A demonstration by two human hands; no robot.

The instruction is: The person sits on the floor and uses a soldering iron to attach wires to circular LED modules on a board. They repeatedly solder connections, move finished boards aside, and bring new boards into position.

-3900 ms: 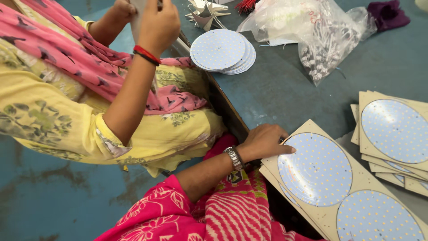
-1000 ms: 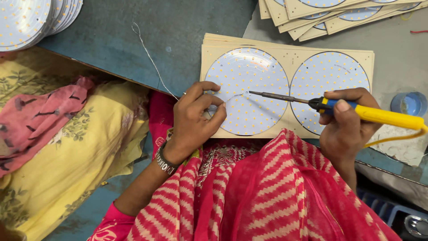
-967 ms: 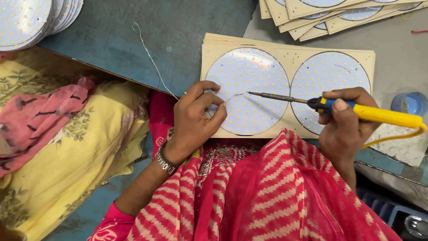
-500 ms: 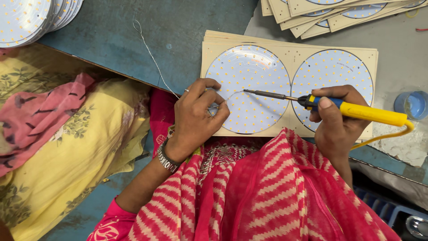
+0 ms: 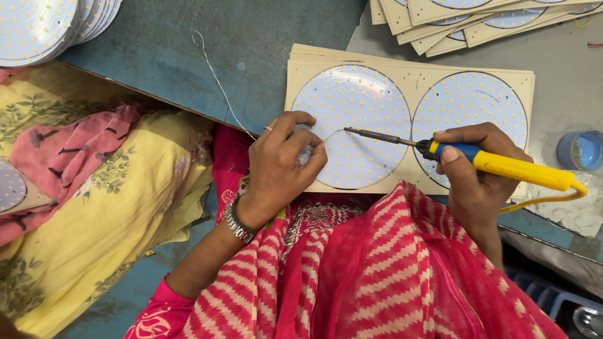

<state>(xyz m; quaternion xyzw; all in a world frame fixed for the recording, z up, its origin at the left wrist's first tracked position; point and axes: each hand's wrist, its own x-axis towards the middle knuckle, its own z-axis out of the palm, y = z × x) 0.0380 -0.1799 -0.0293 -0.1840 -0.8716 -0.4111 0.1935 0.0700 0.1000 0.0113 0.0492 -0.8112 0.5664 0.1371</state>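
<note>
Yellow-handled iron [image 5: 496, 163] in my right hand's [image 5: 477, 179] grip, tip over the left disc [image 5: 355, 122]; my left hand [image 5: 279, 166] pinches wire [image 5: 220, 81] there. Stacked panels [image 5: 465, 19] and blue cup [image 5: 581, 150] crowd the worktop [image 5: 188, 63].

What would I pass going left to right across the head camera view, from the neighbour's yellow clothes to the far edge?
Yellow garment → thin solder wire → left hand → soldering iron tip → right hand → yellow iron handle → small blue cup.
</note>
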